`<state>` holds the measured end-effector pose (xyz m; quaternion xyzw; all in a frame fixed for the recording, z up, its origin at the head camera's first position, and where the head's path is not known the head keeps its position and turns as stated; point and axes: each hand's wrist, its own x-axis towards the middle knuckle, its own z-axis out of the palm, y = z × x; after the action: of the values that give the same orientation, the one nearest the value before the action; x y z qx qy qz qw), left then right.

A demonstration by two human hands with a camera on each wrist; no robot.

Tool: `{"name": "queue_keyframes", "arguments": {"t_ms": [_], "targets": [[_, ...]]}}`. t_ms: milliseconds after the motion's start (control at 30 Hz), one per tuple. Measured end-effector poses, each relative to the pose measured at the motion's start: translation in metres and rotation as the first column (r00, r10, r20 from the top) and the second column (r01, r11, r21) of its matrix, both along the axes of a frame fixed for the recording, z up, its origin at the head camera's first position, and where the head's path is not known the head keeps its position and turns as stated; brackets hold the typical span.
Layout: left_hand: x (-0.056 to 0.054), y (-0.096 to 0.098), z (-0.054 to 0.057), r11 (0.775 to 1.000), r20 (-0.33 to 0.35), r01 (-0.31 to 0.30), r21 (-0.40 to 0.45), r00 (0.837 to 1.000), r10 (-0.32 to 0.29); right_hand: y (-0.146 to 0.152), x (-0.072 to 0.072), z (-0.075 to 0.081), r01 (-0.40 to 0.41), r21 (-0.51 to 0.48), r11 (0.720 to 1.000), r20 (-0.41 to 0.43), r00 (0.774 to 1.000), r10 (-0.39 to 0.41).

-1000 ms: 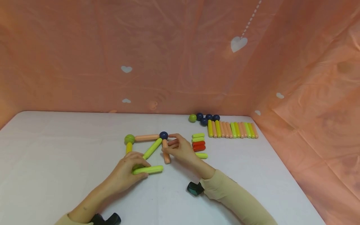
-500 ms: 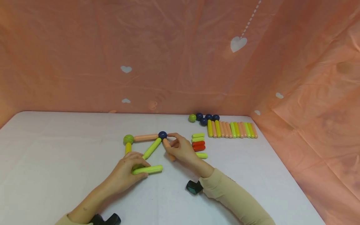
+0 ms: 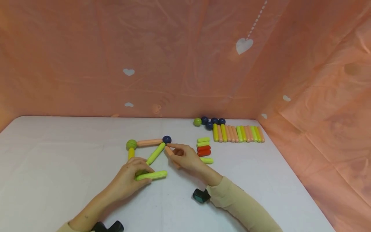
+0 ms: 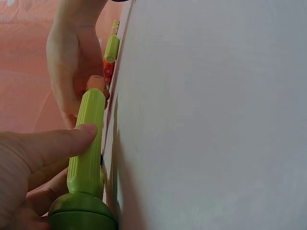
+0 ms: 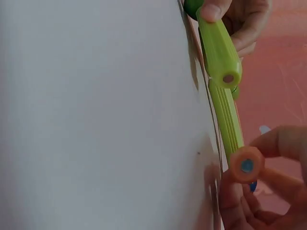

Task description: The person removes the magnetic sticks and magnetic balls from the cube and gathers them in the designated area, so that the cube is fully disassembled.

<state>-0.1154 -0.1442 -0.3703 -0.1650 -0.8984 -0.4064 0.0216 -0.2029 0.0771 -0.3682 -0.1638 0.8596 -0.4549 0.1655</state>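
My left hand [image 3: 128,178] grips a light green magnetic stick [image 3: 155,175], thumb along its side in the left wrist view. That stick's near end sits on a dark green ball [image 4: 82,213], mostly hidden by the hand in the head view. My right hand [image 3: 185,158] pinches a peach magnetic stick [image 3: 169,151], tilted, its upper end just below a navy ball [image 3: 166,139]. A second light green stick [image 3: 156,154] slants from the navy ball toward my left hand. Another peach stick [image 3: 149,142] links the navy ball to a green ball [image 3: 131,144], where a yellow stick [image 3: 131,153] begins.
Short light green and red sticks [image 3: 204,150] lie stacked right of my right hand. Behind them stands a row of yellow, peach and green sticks [image 3: 239,133], with several navy balls [image 3: 209,125] and one green ball [image 3: 197,121] near the white table's [image 3: 72,145] back edge.
The peach stick in my right hand has swung its lower end to the right. My right fingertips have shifted down from beside the navy ball. My left hand holds nearly still.
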Motion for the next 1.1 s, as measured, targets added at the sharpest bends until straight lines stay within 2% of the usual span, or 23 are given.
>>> {"name": "queue_keyframes", "arguments": {"t_ms": [167, 300, 633, 900, 1100], "targets": [[0.0, 0.0, 0.0, 1.0, -0.018, -0.002, -0.005, 1.0, 0.001, 0.006, 0.003, 0.0, -0.002, -0.088, 0.996, 0.015, 1.0, 0.004], [0.0, 0.001, 0.0, 1.0, -0.027, -0.004, -0.004, 1.0, 0.004, 0.016, 0.003, 0.002, 0.028, -0.131, 0.991, 0.052, 0.998, -0.021], [0.001, 0.0, -0.001, 1.0, -0.018, -0.013, 0.005, 1.0, 0.013, 0.048, -0.001, 0.013, 0.128, -0.205, 0.97, 0.043, 0.992, -0.121], [0.0, 0.0, 0.001, 1.0, 0.01, -0.01, 0.0, 1.0, 0.01, 0.079, -0.007, 0.018, 0.267, -0.217, 0.939, 0.069, 0.964, -0.258], [0.0, 0.001, 0.0, 1.0, -0.001, -0.014, -0.003, 1.0, 0.014, 0.104, -0.012, 0.017, 0.37, -0.184, 0.911, 0.056, 0.929, -0.366]]}}
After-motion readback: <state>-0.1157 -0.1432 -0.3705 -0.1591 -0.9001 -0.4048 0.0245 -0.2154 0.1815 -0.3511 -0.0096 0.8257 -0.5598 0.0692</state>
